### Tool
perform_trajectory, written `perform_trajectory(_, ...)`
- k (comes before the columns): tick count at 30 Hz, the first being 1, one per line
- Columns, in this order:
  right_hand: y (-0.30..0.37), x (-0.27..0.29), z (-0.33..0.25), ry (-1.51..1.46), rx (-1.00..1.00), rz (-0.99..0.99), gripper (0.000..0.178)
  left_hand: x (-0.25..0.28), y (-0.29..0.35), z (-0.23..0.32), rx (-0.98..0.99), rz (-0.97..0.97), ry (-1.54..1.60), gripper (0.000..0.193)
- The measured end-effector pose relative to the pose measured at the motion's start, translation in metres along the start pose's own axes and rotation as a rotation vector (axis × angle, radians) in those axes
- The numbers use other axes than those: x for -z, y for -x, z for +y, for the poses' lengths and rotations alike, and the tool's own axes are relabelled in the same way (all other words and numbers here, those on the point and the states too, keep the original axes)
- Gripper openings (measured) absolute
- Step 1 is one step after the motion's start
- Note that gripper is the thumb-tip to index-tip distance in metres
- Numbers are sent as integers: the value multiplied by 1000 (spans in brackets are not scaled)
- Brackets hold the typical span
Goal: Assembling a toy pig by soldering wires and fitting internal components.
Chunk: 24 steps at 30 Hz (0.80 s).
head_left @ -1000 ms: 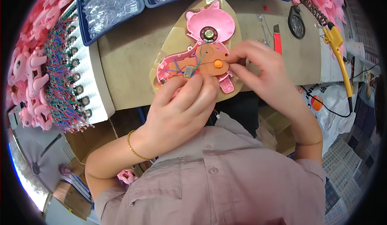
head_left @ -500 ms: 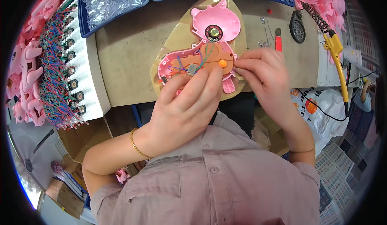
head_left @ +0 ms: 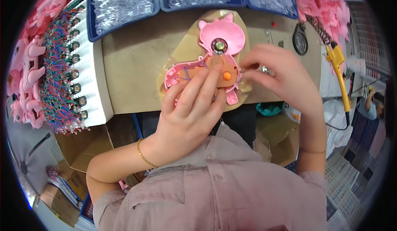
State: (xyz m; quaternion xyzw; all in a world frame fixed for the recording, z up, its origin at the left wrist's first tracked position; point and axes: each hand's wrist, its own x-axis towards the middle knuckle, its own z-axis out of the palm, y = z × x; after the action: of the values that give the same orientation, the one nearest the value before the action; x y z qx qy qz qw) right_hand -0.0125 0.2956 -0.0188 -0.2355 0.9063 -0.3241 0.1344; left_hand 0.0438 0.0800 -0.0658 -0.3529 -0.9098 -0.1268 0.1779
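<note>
A pink animal-shaped toy shell half (head_left: pixel 231 35) lies in a tan holder (head_left: pixel 186 45) on the bench. Its head part carries a round speaker (head_left: pixel 219 45); in its body sits an orange-brown inner housing (head_left: pixel 221 63) with an orange button (head_left: pixel 227 76). My left hand (head_left: pixel 188 98) lies over the lower body with its fingers stretched onto the housing, hiding most of the wires. At the shell's right edge is my right hand (head_left: pixel 279 76), thumb and forefinger brought toward each other. Its fingertips are blurred, and anything between them cannot be made out.
Blue bins (head_left: pixel 159 7) of clear plastic parts line the back. Bundled coloured wires with speakers (head_left: pixel 62 74) and stacked pink parts (head_left: pixel 31 74) stand at the left. At the right are a black oval tag (head_left: pixel 300 38) and a yellow tool (head_left: pixel 337 59) on a coiled cord.
My left fingers have stretched farther up the housing, covering the green wires and circuit piece. My right hand stays by the shell's right edge, now blurred. The whole view has shifted slightly.
</note>
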Motion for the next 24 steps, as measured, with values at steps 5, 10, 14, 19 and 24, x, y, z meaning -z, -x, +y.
perform_trajectory(5, -27, -24, 4, 222, 342, 227, 26, -2, 0, 4, 79, -12, 52, 25)
perform_trajectory(10, -13, -18, 14, 282, 369, 143, 31, -1, 0, 1, 41, -59, 58, 25)
perform_trajectory(14, -5, -24, 6, 480, 347, 240, 36, 1, 1, -9, -39, -125, 129, 33)
perform_trajectory(19, -57, 5, 30, 379, 187, 374, 23, 8, 2, -18, -102, -187, 54, 39)
perform_trajectory(24, -144, 21, 56, 471, 253, 245, 25, 7, 9, -12, -142, -117, 199, 48)
